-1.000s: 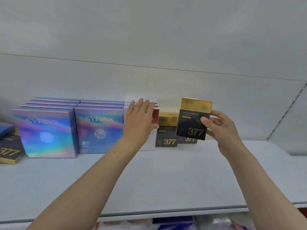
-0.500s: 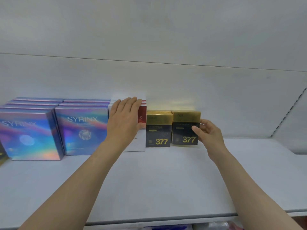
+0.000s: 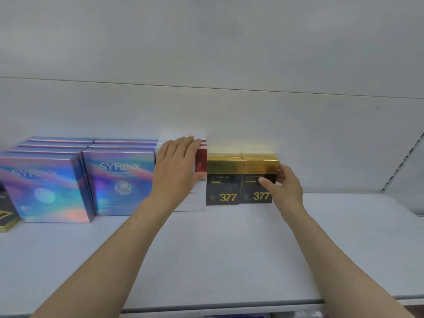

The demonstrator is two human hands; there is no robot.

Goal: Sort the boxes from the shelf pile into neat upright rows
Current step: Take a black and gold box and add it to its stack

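Two black-and-gold "377" boxes stand upright side by side on the white shelf (image 3: 229,260): the left one (image 3: 223,180) and the right one (image 3: 257,177), with more gold boxes behind them. My right hand (image 3: 283,187) grips the right box by its right edge, thumb on its front. My left hand (image 3: 176,168) lies flat with straight fingers against the front of a row of white-and-red boxes (image 3: 202,161). Left of those stand two rows of iridescent "SYRINX" boxes (image 3: 119,182), (image 3: 43,187).
A black-and-gold box (image 3: 6,220) lies flat at the far left edge. The shelf's back wall (image 3: 298,134) is close behind the rows. A slotted upright (image 3: 406,154) bounds the shelf at the right. Bare shelf stretches right of the gold boxes.
My right hand carried the 377 box down from mid-air and set it upright beside the other gold box. My left hand stayed pressed on the white-and-red boxes.
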